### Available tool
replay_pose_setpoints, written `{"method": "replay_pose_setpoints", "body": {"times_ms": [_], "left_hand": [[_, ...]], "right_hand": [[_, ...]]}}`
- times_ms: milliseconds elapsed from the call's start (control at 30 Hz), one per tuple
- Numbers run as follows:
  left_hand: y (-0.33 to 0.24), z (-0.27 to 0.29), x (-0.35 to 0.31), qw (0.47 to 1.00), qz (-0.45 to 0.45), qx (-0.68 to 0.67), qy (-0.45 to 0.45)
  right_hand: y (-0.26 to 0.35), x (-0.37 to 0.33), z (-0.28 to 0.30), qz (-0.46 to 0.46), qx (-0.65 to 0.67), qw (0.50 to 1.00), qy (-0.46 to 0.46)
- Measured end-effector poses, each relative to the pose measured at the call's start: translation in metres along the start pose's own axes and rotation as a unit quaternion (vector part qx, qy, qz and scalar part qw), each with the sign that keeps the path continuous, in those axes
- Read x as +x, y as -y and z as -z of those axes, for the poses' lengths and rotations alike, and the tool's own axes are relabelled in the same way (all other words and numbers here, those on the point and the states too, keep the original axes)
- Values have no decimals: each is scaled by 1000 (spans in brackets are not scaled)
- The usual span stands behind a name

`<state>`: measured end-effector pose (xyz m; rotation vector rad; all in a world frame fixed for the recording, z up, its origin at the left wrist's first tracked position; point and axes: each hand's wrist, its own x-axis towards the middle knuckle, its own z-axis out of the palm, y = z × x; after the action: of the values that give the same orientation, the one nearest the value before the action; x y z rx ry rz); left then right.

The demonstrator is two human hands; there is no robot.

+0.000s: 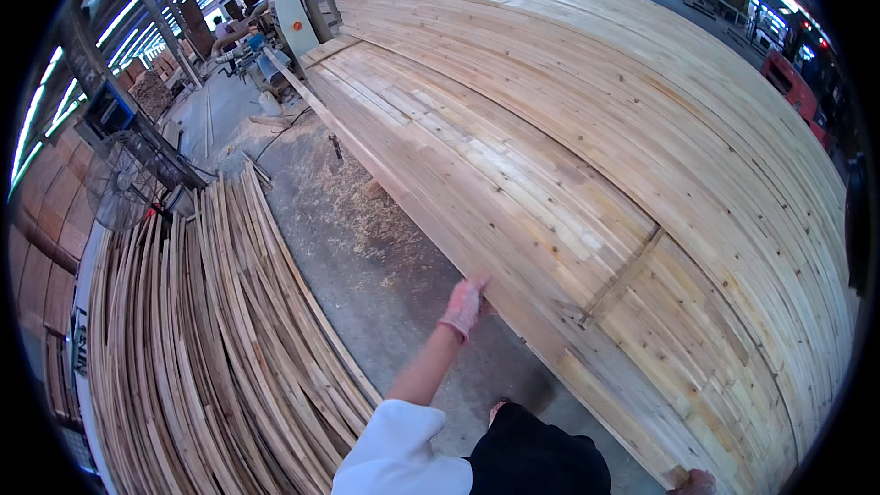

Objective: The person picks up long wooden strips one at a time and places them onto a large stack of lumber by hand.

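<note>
A long, narrow wooden board runs from the machine at the far left down to the near right, along the edge of the stacked panels. My left hand, in a thin pinkish glove, is closed on the board's left edge about midway along, its thumb side up and some fingers hidden beneath. At the board's near end, by the lower rim of the view, my right hand is closed round the end corner; only part of it shows. Beside the board lie broad panels of joined pale strips, with dark knots.
Many thin wooden strips lie bundled at the left. Wood shavings cover the floor beside the board. A standing fan is at the far left, and a machine with a pale control box stands at the board's far end. Red equipment is at right.
</note>
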<state>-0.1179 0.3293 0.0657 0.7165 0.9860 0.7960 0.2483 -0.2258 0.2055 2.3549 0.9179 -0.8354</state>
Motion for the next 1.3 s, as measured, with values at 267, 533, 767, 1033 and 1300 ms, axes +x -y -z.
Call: {"method": "replay_pose_setpoints", "body": {"times_ms": [267,533,767,1033,1300], "left_hand": [[-71,65,43,997,-37,-25,70],[112,-22,-78,844,326,-2,426],[149,-50,-94,879,78,270,385],[72,34,-34,976,186,-33,111],[86,10,-55,950,205,-124,201]], "right_hand": [[167,58,42,128,45,988,-71],[302,90,74,276,176,941,-91],[356,78,103,381,178,888,-187],[189,99,24,177,208,957,-93],[253,92,34,193,354,914,38]]}}
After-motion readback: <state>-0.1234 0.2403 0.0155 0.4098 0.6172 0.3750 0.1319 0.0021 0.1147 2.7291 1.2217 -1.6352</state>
